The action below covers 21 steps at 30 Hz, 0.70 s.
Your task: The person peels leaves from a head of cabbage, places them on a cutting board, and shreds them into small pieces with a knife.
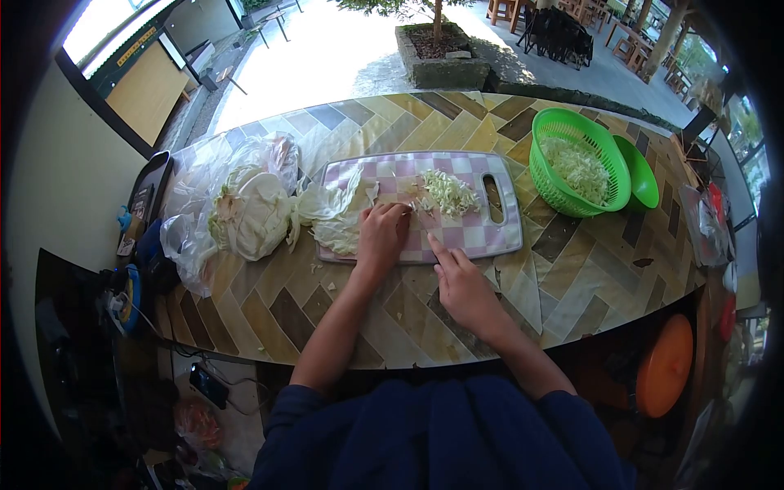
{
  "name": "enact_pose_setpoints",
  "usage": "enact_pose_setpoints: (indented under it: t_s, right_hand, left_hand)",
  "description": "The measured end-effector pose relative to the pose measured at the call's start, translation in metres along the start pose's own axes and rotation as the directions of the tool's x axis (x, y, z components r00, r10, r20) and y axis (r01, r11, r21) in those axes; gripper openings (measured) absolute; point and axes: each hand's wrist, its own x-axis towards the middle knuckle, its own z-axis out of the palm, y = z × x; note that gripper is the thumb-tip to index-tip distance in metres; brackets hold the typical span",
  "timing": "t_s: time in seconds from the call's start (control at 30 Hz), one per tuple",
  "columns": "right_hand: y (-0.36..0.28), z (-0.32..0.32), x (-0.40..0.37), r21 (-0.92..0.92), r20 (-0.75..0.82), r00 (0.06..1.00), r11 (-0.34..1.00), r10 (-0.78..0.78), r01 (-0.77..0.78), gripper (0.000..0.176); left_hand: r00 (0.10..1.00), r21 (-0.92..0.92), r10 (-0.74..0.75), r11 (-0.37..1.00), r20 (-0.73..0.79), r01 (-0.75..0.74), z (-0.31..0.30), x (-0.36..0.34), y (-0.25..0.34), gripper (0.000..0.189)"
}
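The bench [572,302] supports the cutting board [490,237] beneath the left grip [382,233] and right grip [468,290]; slicing appears in hand. Basket [545,184]: right of the right grip, not obstructing. Cabbage leaves [339,233]: under the left grip, closure not determinable. Knife [424,220]: clamped in the right grip; the next stroke should clear the adjacent left grip.

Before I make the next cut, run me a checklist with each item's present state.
1. Left hand at the cabbage leaves: ok.
2. Knife gripped in the right hand: ok.
3. Left fingers safely clear of the edge: cannot tell; they are close to the blade.
4. Board lying on the table: ok.
5. Shreds cleared off the board: not ok, a pile remains.
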Motion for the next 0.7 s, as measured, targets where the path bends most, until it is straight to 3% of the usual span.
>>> enact_pose_setpoints:
  t_s: [0.47,0.7]
  right_hand:
    - [0.009,0.022,0.031,-0.049,-0.015,0.999,0.998,0.03,-0.031,0.059]
    - [0.016,0.014,0.03,-0.001,-0.063,0.998,1.0,-0.004,0.004,0.054]
  left_hand:
    - [1.0,-0.011,-0.001,1.0,0.0,0.001,0.004,0.002,-0.002,0.013]
    - [0.999,0.027,0.028,0.999,-0.017,-0.028,0.002,0.001,-0.003,0.014]
